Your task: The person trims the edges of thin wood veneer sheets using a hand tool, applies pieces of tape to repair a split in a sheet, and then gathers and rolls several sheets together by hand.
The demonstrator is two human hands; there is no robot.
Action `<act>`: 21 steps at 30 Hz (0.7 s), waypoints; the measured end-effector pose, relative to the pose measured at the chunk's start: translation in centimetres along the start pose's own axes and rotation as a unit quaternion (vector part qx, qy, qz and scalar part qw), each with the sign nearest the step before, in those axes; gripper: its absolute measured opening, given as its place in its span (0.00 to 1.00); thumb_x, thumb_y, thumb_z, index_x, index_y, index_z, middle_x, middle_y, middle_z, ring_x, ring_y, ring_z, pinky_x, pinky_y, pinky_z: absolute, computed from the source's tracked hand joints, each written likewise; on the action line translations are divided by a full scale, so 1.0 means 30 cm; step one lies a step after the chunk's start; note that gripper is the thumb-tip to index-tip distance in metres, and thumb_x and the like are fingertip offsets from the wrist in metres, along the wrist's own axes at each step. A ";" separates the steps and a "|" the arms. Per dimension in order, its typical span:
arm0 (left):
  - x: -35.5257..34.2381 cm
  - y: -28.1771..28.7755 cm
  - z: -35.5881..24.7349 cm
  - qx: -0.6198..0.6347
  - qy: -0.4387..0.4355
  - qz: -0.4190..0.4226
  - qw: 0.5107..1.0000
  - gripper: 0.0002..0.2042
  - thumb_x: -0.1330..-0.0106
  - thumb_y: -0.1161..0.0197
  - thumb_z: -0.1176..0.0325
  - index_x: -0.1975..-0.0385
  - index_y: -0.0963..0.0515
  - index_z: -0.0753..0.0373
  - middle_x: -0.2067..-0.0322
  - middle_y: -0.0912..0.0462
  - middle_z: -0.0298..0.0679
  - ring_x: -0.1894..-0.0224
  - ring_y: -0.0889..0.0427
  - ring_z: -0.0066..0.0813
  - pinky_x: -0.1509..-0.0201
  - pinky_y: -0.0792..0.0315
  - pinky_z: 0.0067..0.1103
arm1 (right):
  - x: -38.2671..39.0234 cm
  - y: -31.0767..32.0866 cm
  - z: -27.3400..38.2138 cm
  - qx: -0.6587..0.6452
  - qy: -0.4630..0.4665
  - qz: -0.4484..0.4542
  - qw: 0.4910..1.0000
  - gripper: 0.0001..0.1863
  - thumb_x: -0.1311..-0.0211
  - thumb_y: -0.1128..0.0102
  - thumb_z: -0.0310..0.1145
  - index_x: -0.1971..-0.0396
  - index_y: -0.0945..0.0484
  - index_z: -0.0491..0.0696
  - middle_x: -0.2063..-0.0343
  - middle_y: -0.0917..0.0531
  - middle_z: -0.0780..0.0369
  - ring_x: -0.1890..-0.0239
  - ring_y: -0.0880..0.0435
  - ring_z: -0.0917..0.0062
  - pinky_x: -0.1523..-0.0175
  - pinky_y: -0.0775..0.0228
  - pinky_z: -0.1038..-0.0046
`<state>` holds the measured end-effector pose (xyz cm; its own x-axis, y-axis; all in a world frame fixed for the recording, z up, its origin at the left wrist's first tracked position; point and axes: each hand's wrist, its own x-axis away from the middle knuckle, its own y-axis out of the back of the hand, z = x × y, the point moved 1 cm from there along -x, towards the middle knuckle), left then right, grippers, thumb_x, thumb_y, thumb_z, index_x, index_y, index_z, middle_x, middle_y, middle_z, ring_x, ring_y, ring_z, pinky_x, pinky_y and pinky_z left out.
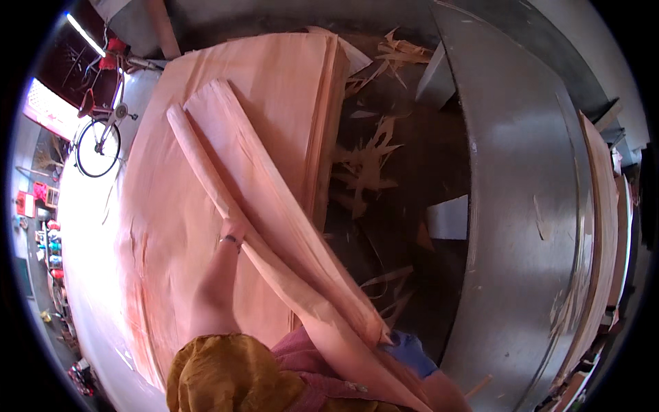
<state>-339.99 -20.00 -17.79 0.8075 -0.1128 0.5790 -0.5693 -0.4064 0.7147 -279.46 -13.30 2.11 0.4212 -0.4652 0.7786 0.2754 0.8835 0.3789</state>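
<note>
A long, thin sheet of pale wood veneer [268,189], its long edges curled up, lies slantwise over a tall stack of veneer sheets [274,75]. My left hand [234,229], bare with a dark band at the wrist, is closed around the sheet's left curled edge about midway along. At the sheet's near right end is my right hand [412,351] in a blue glove. It grips the veneer there, its fingers partly hidden by the wood. The near part of the sheet passes in front of my body, between my arms.
Torn veneer scraps [367,165] litter the dark floor right of the stack. Farther right stands a long grey metal-topped table [522,206] with wood strips along its far side. A pale block [447,218] sits beside it. A bicycle [99,144] stands at the far left.
</note>
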 end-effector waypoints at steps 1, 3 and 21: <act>0.045 0.022 -0.023 0.055 -0.022 0.016 0.998 0.11 0.43 0.40 0.70 0.63 0.28 0.68 0.67 0.20 0.47 0.72 0.19 0.36 0.76 0.27 0.32 | 0.078 0.023 0.071 -0.004 -0.027 0.012 1.000 0.30 0.51 0.32 0.57 0.56 0.20 0.49 0.63 0.15 0.55 0.58 0.15 0.66 0.55 0.27 0.67; 0.153 0.091 -0.131 0.107 -0.045 0.002 0.993 0.11 0.44 0.39 0.71 0.64 0.29 0.67 0.70 0.22 0.45 0.74 0.21 0.34 0.79 0.29 0.30 | 0.171 -0.005 0.061 0.015 -0.008 -0.003 1.000 0.29 0.51 0.33 0.56 0.57 0.20 0.49 0.64 0.15 0.55 0.58 0.15 0.66 0.56 0.27 0.68; 1.660 0.045 -1.589 0.292 -0.369 0.321 0.822 0.09 0.45 0.38 0.74 0.65 0.24 0.70 0.73 0.20 0.37 0.75 0.22 0.24 0.75 0.29 0.20 | 1.036 0.657 0.027 -0.075 0.054 -0.327 0.941 0.18 0.51 0.28 0.44 0.67 0.17 0.47 0.78 0.18 0.56 0.74 0.16 0.67 0.66 0.26 0.69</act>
<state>-307.92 17.06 30.72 0.3661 -0.9057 0.2135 -0.9173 -0.3899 -0.0810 -261.64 -10.30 34.21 0.2030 -0.9164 0.3450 0.6208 0.3930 0.6784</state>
